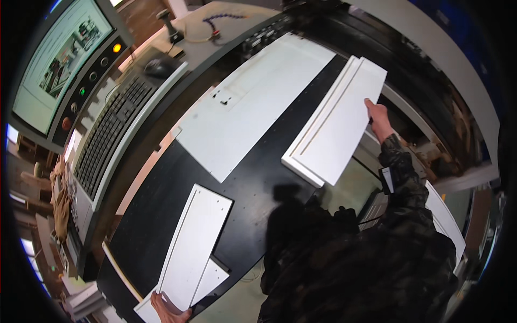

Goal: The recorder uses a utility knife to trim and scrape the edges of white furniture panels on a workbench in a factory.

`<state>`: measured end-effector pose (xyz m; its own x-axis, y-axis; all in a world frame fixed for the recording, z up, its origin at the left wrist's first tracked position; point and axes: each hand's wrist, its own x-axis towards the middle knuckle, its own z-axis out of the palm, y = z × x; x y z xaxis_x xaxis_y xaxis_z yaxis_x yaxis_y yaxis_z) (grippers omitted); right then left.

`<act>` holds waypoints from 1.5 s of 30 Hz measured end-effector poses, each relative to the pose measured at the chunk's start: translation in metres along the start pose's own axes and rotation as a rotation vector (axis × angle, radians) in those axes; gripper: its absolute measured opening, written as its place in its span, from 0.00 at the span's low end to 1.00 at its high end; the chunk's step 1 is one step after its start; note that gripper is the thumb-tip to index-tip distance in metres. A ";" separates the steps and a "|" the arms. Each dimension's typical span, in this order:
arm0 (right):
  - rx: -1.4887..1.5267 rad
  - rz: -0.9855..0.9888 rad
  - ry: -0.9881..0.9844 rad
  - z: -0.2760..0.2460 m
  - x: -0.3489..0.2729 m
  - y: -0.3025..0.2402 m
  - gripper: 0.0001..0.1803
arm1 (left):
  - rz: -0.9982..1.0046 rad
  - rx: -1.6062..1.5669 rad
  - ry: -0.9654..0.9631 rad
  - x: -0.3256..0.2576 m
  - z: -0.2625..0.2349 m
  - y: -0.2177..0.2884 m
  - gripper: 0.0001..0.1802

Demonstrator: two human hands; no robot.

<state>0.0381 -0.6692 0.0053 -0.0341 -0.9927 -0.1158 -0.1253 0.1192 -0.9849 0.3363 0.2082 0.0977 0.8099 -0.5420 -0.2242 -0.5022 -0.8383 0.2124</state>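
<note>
My right hand grips the right edge of a white grooved panel, its thumb on top and the other fingers hidden below. That panel lies over at least one more white board, whose edge shows along the left side. At the lower left, my left hand spans the near end of a narrow white panel with small holes at its far end and a groove along its length. Crossing beneath that panel is another white piece. Both narrow pieces rest on the black tabletop.
A large white board with small cutouts lies at the table's far side. Beyond the table's left edge are a keyboard, a mouse and a screen with buttons. A handheld scanner stands farther back.
</note>
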 end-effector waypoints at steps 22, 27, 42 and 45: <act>0.562 0.187 -0.403 0.149 0.132 -0.110 0.06 | 0.802 -0.097 -0.166 0.401 0.045 0.508 0.46; 0.523 0.287 -0.452 0.197 0.160 -0.116 0.12 | 0.677 0.183 -0.094 0.459 0.116 0.595 0.43; 0.355 0.414 -0.578 0.284 0.198 -0.077 0.23 | 0.541 0.271 0.059 0.503 0.153 0.723 0.31; 0.373 0.408 -0.583 0.301 0.203 -0.066 0.25 | 0.586 0.264 0.133 0.502 0.160 0.723 0.31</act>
<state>0.3376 -0.8844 0.0083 0.5308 -0.7347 -0.4225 0.1285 0.5625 -0.8167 0.3318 -0.6794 -0.0133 0.4016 -0.9156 -0.0196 -0.9155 -0.4019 0.0189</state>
